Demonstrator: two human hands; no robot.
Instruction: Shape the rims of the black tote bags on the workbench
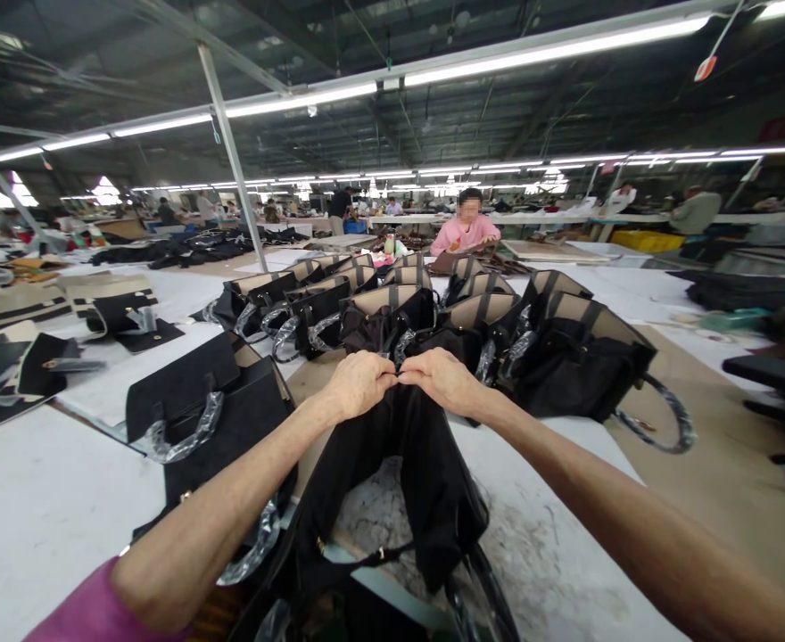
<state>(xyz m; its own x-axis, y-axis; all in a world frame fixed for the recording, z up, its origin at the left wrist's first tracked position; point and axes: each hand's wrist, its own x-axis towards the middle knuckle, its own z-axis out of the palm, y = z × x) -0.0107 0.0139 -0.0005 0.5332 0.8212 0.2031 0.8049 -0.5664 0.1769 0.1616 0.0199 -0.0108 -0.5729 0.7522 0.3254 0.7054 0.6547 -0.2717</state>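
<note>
A large factory hall is shown under long strip lights, filled with work tables. A white table takes up the lower half of the frame.

Across the centre, a row of black-and-tan bags is stood upright, side by side. Their handles are wrapped in clear plastic. More bags and flat parts are laid along the left edge.

At the lower centre an open bag, black, is stood with its mouth toward the camera, and its pale inside can be seen. A second bag is laid just beside it on the left, its handle in plastic wrap. At the upper centre, well beyond the row, a co-worker in pink is seated at another table.

Both arms are stretched in from the bottom corners. The left hand and right hand are closed in a pinch on the far rim of the open bag, knuckles up, fingertips meeting at mid-frame. What lies between the fingertips is hidden.

Some risks can be judged from this. The rim is held by fingertips alone, so the soft material could slip free. The row is close behind, so a hard pull could knock the nearest bags over. The wrap beside the left forearm could be snagged.
</note>
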